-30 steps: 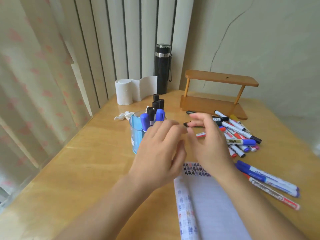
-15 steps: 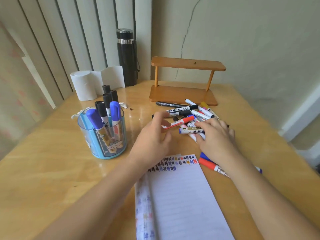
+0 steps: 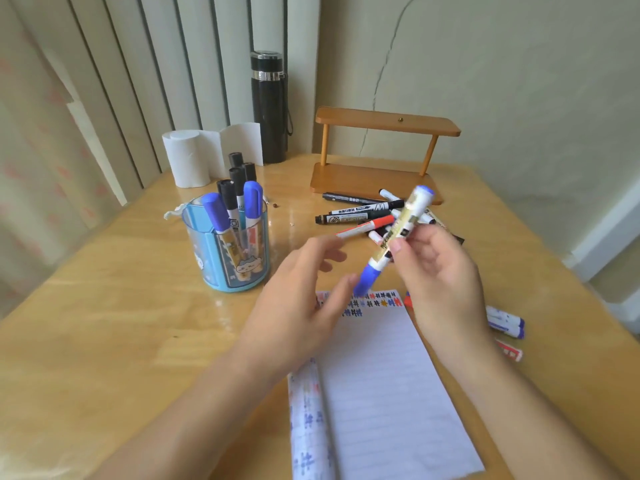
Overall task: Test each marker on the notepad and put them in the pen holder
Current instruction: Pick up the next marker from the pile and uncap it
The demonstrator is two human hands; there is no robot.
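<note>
Gripping a blue-capped marker [image 3: 406, 221] in our right hand [image 3: 440, 282], we hold it tilted above the top edge of the notepad [image 3: 381, 375]. Its cap end points down toward our left hand [image 3: 294, 306], whose fingers are relaxed and hold nothing, the thumb just beside the cap. Left of the hands stands the blue pen holder [image 3: 207, 251] with several markers upright in it, and a pile of loose markers [image 3: 360, 216] lies on the wooden table [image 3: 104, 306] before a small wooden shelf [image 3: 381, 123].

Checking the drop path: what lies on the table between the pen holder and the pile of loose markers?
In the head view, the table between the pen holder and the pile of loose markers is bare apart from two small dark specks.
</note>
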